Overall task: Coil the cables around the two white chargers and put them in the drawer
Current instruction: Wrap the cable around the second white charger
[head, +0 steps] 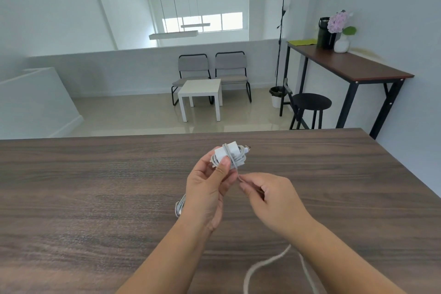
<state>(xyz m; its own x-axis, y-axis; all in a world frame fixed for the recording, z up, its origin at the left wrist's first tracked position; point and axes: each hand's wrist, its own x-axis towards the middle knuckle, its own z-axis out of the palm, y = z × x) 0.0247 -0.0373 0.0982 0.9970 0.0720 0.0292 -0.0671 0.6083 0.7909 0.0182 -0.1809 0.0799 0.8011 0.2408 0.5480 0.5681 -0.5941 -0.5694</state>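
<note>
Head view shows the winding step under way: at frame centre the left hand (210, 184) holds a charger (230, 155) above the bench (95, 174), thumb pressed on its wrapped turns, while the right hand (269, 196) pinches the cable (238, 178) just below it. A slack loop trails to the lower edge, so more turns seem needed. Another coiled bundle (179, 207), probably the second charger, lies behind the left wrist; no drawer shows.
</note>
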